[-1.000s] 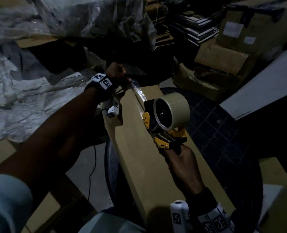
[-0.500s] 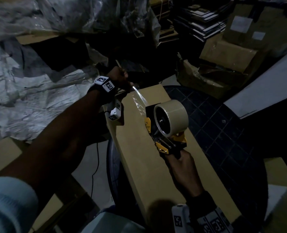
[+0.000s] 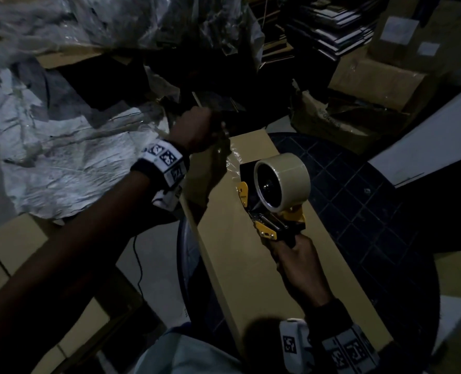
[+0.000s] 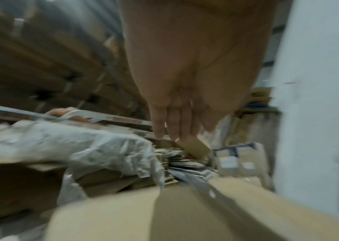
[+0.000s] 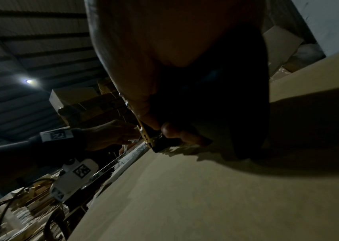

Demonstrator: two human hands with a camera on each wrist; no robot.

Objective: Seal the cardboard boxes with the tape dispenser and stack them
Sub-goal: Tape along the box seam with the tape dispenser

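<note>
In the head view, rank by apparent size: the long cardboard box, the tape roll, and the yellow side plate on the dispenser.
1. Long cardboard box, by far the largest.
2. Tape roll.
3. Yellow side plate, smallest.
All three sit at similar depth, so the order looks reliable.

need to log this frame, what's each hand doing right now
Left hand: pinching the free end of the tape.
Right hand: gripping the tape dispenser handle.

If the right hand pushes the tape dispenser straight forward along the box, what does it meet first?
Probably the left hand, which holds the stretched tape at the far end of the cardboard box. The right hand grips the tape dispenser; depth unclear.
</note>
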